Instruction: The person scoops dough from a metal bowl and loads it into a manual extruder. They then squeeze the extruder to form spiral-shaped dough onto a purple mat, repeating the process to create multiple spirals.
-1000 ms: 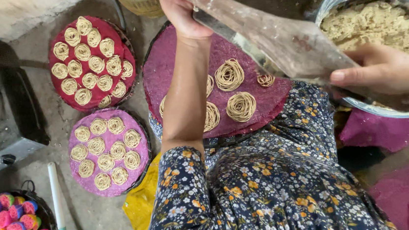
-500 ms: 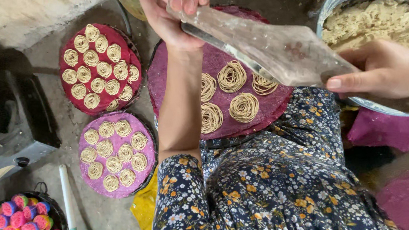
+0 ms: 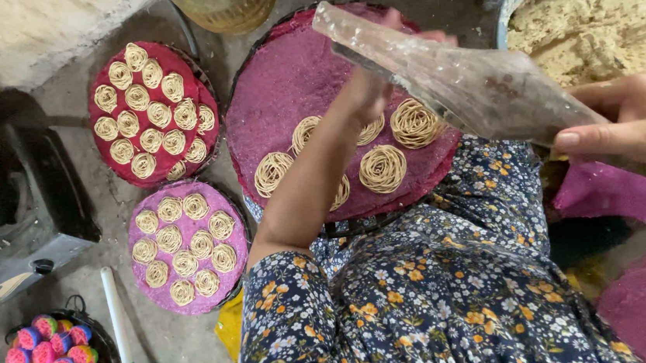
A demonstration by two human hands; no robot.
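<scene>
A clear plastic piping bag (image 3: pixel 458 84), cone-shaped and smeared cloudy inside, was held slanted above a round purple mat (image 3: pixel 283 84) bearing several coiled noodle nests (image 3: pixel 382 168). Its wide end was grasped by the grip of the right hand (image 3: pixel 630 127), fingers clenched around it. Its narrow end was met by the left hand (image 3: pixel 377 83), largely hidden behind the bag, so its grip could not be told.

Both hands grip clear piping bag (image 3: pixel 462 84) | left hand (image 3: pixel 376 75) at tip, right hand (image 3: pixel 630 127) at wide end | above purple tray (image 3: pixel 283 84) of noodle coils (image 3: pixel 382 168)
</scene>
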